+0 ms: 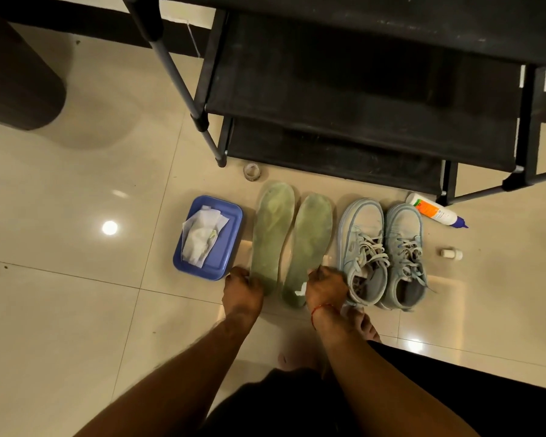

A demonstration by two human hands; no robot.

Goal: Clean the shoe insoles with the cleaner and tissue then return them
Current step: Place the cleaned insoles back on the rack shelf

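Both hands point(242, 287) grip the insoles' point(273, 228) heels — shoes point(382, 250) beside.

Bare forearms; red thread bracelet point(320, 309) on right wrist; dark shorts point(297, 402).

Head camera, steeply down, floor point(76, 216)

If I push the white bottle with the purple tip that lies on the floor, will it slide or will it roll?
The cleaner bottle lies on its side on glossy floor tiles, and its body looks round, so it would probably roll rather than stay put. Its tapered purple tip suggests it might curve while rolling. Its cap seems to lie apart, so it might leak.
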